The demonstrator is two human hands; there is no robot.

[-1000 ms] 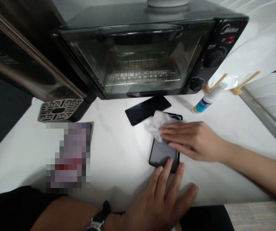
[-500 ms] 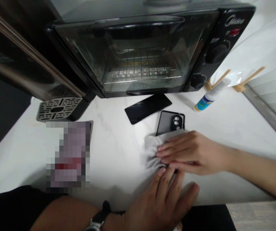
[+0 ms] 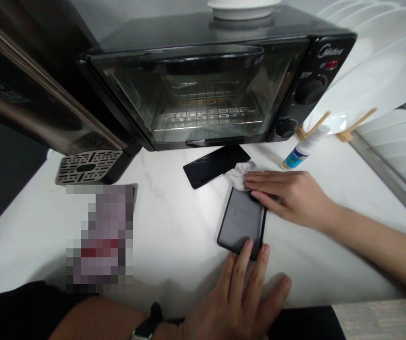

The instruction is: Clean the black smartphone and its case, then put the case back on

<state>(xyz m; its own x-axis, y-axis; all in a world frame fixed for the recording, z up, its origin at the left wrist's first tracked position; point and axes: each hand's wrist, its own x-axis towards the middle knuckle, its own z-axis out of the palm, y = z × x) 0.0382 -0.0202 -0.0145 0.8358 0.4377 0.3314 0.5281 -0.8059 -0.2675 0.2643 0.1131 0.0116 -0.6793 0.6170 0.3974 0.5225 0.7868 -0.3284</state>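
A grey translucent phone case [image 3: 242, 215] with a black rim lies on the white counter. My left hand [image 3: 240, 293], a watch on its wrist, has its fingers spread, two fingertips touching the case's near end. A pale grey cloth [image 3: 240, 175] is bunched under the fingers of my right hand [image 3: 291, 196], which presses it over the case's far end. The camera cutouts there are hidden. Just beyond lies a black phone [image 3: 214, 166], dark glass up, with the cloth against its right side.
A black toaster oven [image 3: 203, 94] stands behind, a white dish [image 3: 243, 9] on top. At right are a small spray bottle [image 3: 297, 156] and plates in a rack [image 3: 362, 120]. A drip tray [image 3: 87, 167] and a blurred-out flat item [image 3: 105, 231] are on the left.
My right hand has slid the cloth away from me, from the case's middle to its far end, uncovering the near part. My left hand has stayed almost in place.
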